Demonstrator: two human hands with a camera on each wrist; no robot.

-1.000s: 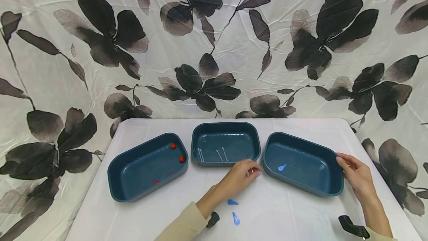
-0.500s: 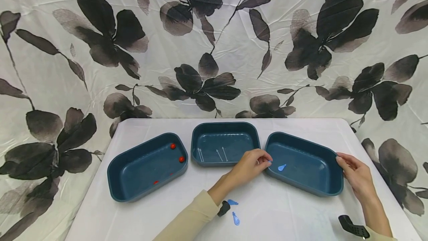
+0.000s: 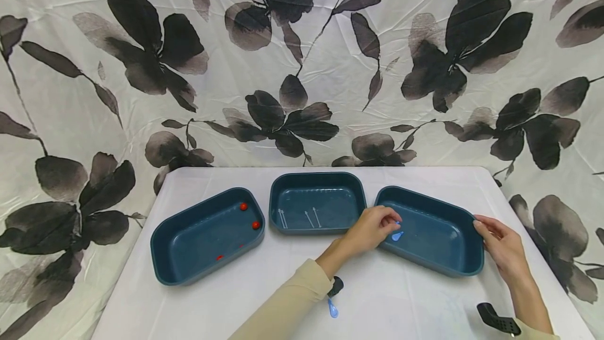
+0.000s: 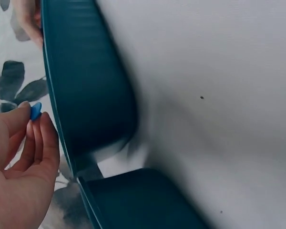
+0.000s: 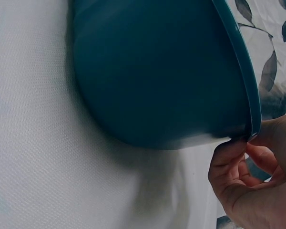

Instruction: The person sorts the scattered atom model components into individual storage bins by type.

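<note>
My left hand [image 3: 375, 228] is over the near left side of the right-hand dark blue bin [image 3: 431, 265]. Thumb and fingertips pinch a small blue teardrop-shaped piece [image 4: 35, 111]. Inside that bin, just below the fingers, lies a similar blue piece [image 3: 397, 236] with a narrow neck. My right hand [image 3: 504, 245] grips the bin's right rim between thumb and fingers, clearest in the right wrist view. On the white table, another blue teardrop piece [image 3: 333, 308] lies near the left wrist's black camera strap [image 3: 336, 287].
A middle bin [image 3: 318, 175] holds several thin pale sticks [image 3: 309, 218]. The left bin [image 3: 160, 256] contains two red balls [image 3: 256, 225] and small red bits near its front wall. A floral cloth [image 3: 302, 56] hangs behind the white table [image 3: 401, 303].
My left hand has moved right, from the gap between the bins to over the right bin, carrying the blue piece. Its forearm now hides one blue piece on the table. My right hand stays put.
</note>
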